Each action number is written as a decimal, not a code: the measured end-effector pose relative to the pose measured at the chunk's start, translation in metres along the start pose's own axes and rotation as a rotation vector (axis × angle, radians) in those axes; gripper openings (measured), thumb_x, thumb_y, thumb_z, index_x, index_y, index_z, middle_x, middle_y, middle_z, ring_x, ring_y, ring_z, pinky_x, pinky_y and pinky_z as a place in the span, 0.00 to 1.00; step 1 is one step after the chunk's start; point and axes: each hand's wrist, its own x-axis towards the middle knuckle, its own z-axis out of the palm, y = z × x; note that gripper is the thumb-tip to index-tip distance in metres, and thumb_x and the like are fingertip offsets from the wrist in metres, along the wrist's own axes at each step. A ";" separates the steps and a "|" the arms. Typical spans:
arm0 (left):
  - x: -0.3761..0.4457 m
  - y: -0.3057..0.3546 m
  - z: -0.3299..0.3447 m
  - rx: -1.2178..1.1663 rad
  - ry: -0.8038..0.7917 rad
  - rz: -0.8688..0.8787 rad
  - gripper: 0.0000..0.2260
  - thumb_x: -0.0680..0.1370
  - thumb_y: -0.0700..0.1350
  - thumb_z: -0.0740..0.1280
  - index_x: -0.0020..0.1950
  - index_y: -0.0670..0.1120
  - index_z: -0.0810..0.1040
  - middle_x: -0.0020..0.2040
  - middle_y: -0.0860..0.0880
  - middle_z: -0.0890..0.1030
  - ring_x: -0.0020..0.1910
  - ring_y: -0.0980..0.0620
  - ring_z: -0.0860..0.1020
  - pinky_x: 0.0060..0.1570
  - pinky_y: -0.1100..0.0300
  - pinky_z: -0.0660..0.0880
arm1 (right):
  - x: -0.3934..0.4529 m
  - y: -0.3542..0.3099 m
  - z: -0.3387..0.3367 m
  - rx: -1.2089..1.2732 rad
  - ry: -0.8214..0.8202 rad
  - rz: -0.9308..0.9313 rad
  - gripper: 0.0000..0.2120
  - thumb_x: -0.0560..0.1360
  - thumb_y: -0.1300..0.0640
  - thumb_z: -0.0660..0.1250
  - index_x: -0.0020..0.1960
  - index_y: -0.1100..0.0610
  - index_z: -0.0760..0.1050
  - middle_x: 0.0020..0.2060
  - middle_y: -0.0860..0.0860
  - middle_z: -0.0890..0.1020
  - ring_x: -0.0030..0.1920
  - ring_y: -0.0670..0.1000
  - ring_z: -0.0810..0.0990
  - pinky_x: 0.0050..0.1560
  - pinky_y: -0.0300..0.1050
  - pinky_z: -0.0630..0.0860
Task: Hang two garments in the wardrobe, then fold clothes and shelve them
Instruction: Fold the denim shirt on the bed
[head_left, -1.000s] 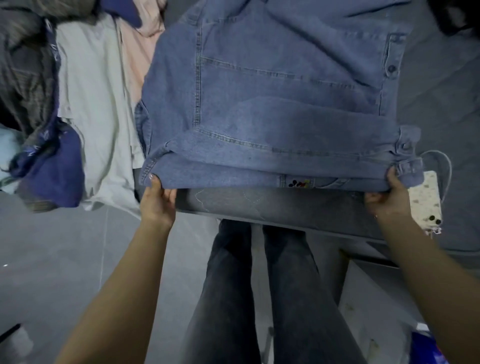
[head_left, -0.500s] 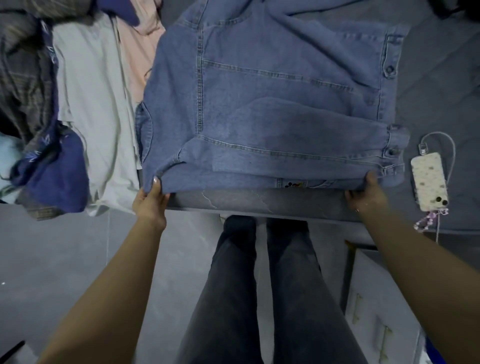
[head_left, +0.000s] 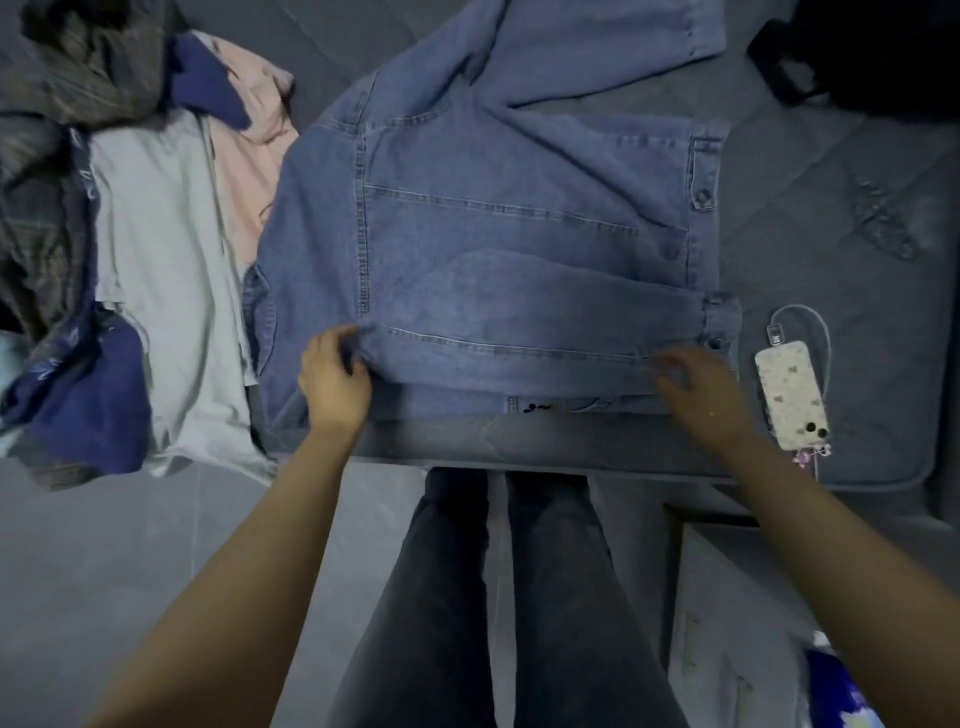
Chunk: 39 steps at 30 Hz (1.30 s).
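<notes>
A blue denim jacket (head_left: 493, 234) lies flat on the grey bed (head_left: 841, 260), back up, with one sleeve folded across its lower part. My left hand (head_left: 332, 382) pinches the left end of that folded sleeve, fingers curled into the cloth. Near the cuff, my right hand (head_left: 696, 384) is blurred and its fingers curl over the sleeve's right end. The other sleeve stretches away towards the top of the view.
A heap of clothes lies left of the jacket: a pale shirt (head_left: 166, 291), a pink garment (head_left: 249, 156), a navy one (head_left: 88, 400) and a plaid one (head_left: 36, 218). A phone (head_left: 792, 392) on a cable rests at right, with a black bag (head_left: 883, 52) beyond it and a white cabinet (head_left: 727, 623) below.
Both hands have let go of the jacket's bottom hem corners and moved up and inward onto the folded sleeve. The jacket sits a little farther from the bed's edge.
</notes>
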 end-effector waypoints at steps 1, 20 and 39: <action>0.006 0.013 0.005 0.025 -0.060 0.064 0.17 0.73 0.36 0.65 0.61 0.44 0.78 0.61 0.41 0.78 0.62 0.39 0.73 0.63 0.46 0.66 | 0.014 0.002 -0.009 -0.055 0.020 -0.051 0.13 0.77 0.65 0.66 0.61 0.66 0.77 0.58 0.63 0.79 0.59 0.63 0.76 0.58 0.55 0.73; 0.079 0.062 0.071 0.167 -0.216 -0.125 0.09 0.78 0.41 0.69 0.57 0.41 0.80 0.56 0.39 0.81 0.57 0.40 0.78 0.57 0.48 0.73 | 0.139 0.061 -0.037 -0.243 -0.238 -0.078 0.21 0.74 0.48 0.72 0.59 0.61 0.77 0.57 0.59 0.78 0.59 0.59 0.74 0.60 0.54 0.71; 0.239 0.240 0.140 0.420 -0.289 0.641 0.18 0.79 0.58 0.62 0.65 0.50 0.77 0.61 0.46 0.77 0.64 0.43 0.69 0.63 0.49 0.59 | 0.288 0.017 -0.093 0.693 0.418 0.233 0.14 0.76 0.53 0.70 0.36 0.50 0.69 0.35 0.44 0.75 0.35 0.38 0.72 0.37 0.27 0.71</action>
